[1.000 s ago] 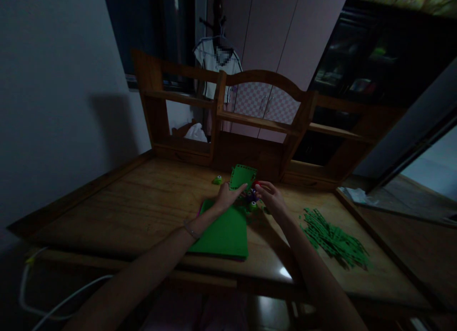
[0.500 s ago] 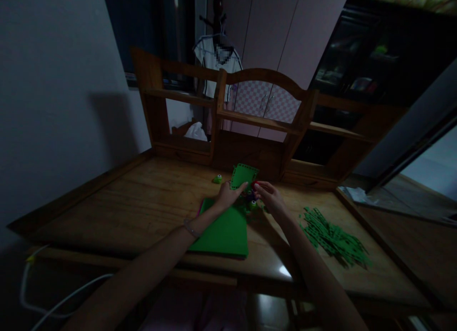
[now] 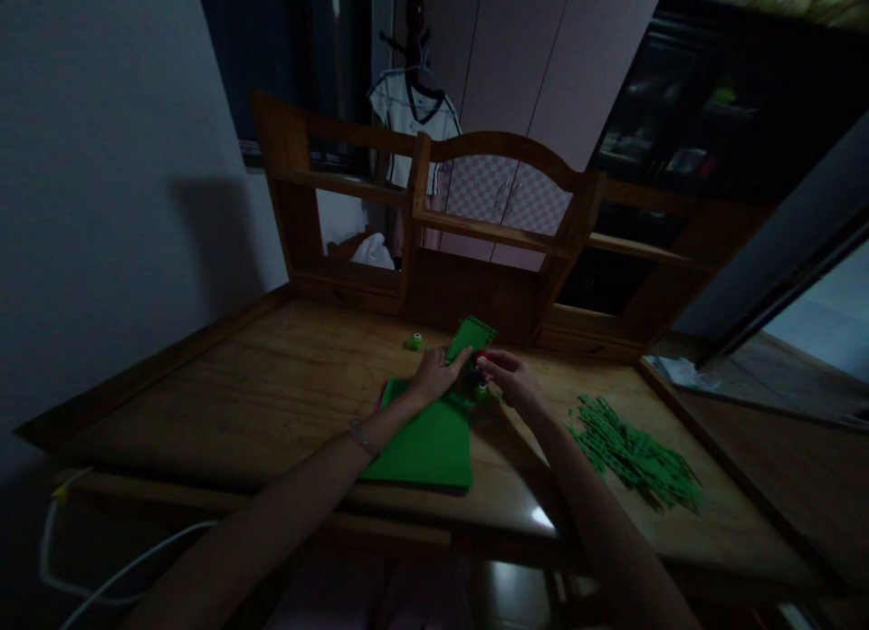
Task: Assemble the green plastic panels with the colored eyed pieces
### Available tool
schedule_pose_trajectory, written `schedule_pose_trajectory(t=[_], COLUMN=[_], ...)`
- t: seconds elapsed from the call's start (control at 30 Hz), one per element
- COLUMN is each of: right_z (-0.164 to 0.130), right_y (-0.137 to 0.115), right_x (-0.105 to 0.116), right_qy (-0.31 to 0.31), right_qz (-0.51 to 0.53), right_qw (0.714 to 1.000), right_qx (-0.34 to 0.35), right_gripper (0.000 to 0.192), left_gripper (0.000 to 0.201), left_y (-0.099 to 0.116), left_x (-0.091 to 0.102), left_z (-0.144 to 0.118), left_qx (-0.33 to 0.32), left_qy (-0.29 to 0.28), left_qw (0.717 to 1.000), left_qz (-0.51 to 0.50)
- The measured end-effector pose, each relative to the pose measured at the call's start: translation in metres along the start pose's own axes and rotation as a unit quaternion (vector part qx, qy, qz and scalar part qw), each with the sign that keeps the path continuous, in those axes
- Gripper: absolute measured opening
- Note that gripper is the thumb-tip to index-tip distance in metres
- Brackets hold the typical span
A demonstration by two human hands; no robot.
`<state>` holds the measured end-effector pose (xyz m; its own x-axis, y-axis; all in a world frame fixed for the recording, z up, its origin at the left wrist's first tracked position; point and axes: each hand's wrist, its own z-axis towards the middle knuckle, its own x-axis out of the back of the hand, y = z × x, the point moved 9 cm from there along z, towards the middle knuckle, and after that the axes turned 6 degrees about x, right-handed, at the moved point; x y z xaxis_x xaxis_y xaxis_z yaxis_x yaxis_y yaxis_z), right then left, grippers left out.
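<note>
My left hand [image 3: 434, 375] is closed on a green sheet [image 3: 471, 335], thumb on top. A row of small dark holes runs along the sheet's far edge. At the sheet's right side, the fingers of my right hand [image 3: 510, 373] pinch a small red thing [image 3: 482, 357], too dark to make out fully, with a dark purple part beneath it. Just below, a small green frog-like piece with a white eye [image 3: 482, 391] sits near both hands. Under my left forearm lies a stack of green sheets [image 3: 427, 444], with a pinkish edge showing.
A heap of green holed strips [image 3: 635, 453] lies on the wooden desk [image 3: 258, 386] at the right. Another frog-like piece [image 3: 415, 341] stands beyond my left hand. A wooden shelf unit [image 3: 489, 221] rises along the back. A white cable [image 3: 128, 567] hangs at the lower left.
The held green sheet has turned and shifted slightly right, so it looks narrower. The red thing and my right fingers have moved a little lower and left. Both hands keep their hold.
</note>
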<state>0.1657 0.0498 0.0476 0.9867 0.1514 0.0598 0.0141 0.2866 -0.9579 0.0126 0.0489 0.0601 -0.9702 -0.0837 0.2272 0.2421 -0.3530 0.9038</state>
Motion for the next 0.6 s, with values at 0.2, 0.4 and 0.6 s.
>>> schedule_pose_trajectory(t=[0.2,0.4,0.6], right_z=[-0.002,-0.003,-0.007], right_y=[-0.003,-0.005,-0.014], right_x=[-0.002,-0.003,-0.002], right_qy=[-0.002,0.000,0.006], right_qz=[-0.024,-0.023,-0.033], right_qw=[1.000,1.000,0.999], right_qx=[0.006,0.001,0.002], right_gripper=[0.038,0.037,0.036], left_gripper=[0.040,0.038,0.037], left_y=[0.006,0.013,0.020], left_x=[0.003,0.000,-0.001], left_z=[0.000,-0.001,-0.003], left_qx=[-0.021,-0.046,-0.075], left_qy=[0.002,-0.025,-0.038], left_qw=[0.998,0.997,0.994], left_qz=[0.051,0.055,0.064])
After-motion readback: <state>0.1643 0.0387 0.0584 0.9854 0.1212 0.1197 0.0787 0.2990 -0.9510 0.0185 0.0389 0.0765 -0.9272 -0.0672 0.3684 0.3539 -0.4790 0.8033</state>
